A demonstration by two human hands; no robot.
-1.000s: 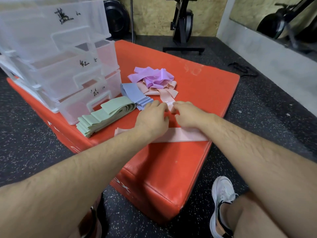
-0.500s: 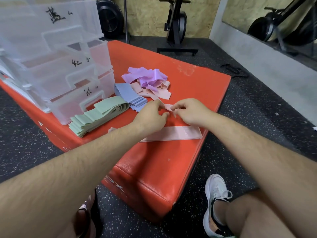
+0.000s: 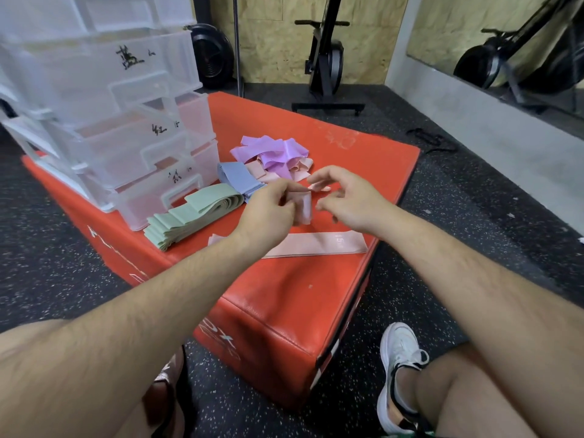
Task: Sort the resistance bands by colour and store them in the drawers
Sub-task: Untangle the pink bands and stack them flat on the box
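My left hand (image 3: 268, 210) pinches a pink band (image 3: 302, 207) lifted above the red box (image 3: 284, 286). My right hand (image 3: 347, 197) hovers beside it with fingers spread, the fingertips near another pink strip (image 3: 319, 186); whether they pinch it I cannot tell. A flat pink band (image 3: 319, 245) lies under my hands. A green stack (image 3: 192, 216) and a blue stack (image 3: 235, 177) sit by the clear drawer unit (image 3: 120, 128). A loose pile of purple bands (image 3: 271, 151) and pink bands (image 3: 300, 172) lies behind.
The drawer unit has three labelled drawers pulled partly out at the box's left. The box's right and near edges drop to a speckled black floor. My knees and a white shoe (image 3: 401, 358) are below. Exercise machines (image 3: 325, 58) stand at the back wall.
Both hands rose from the box top. My left hand lifted a pink band off the surface, and my right hand's fingers spread apart.
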